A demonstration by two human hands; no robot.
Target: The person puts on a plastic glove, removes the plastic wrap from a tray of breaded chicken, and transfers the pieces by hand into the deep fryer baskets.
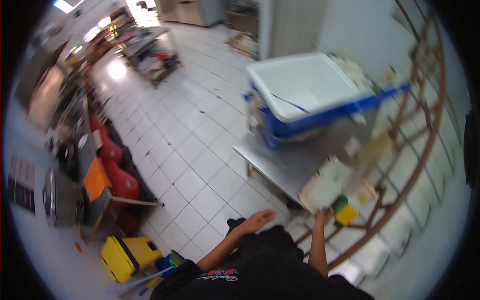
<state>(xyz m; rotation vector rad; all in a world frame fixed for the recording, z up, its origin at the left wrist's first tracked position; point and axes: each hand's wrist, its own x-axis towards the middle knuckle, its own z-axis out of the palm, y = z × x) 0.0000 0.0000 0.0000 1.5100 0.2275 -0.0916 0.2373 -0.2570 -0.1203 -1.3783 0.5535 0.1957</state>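
Note:
My left hand (pixel 260 220) is held out in front of my body above the floor, its fingers stretched and holding nothing. My right hand (pixel 324 216) is at the near edge of a pale, shallow tray (pixel 320 192), its fingers curled. Blur hides whether they grip the tray's rim or something else. Just right of that hand is a green and yellow block (pixel 345 211), perhaps a sponge. The tray is at the near end of a metal table (pixel 280 162), with other blurred items around it.
A big blue cooler (pixel 285 127) with a white inside stands on the table, a thin dark rod across it. Brown metal railing (pixel 430 135) curves along the right. On the left are a yellow bin (pixel 130 255), red rounded objects (pixel 122 182) and a counter. White tiled floor (pixel 195 145) runs between.

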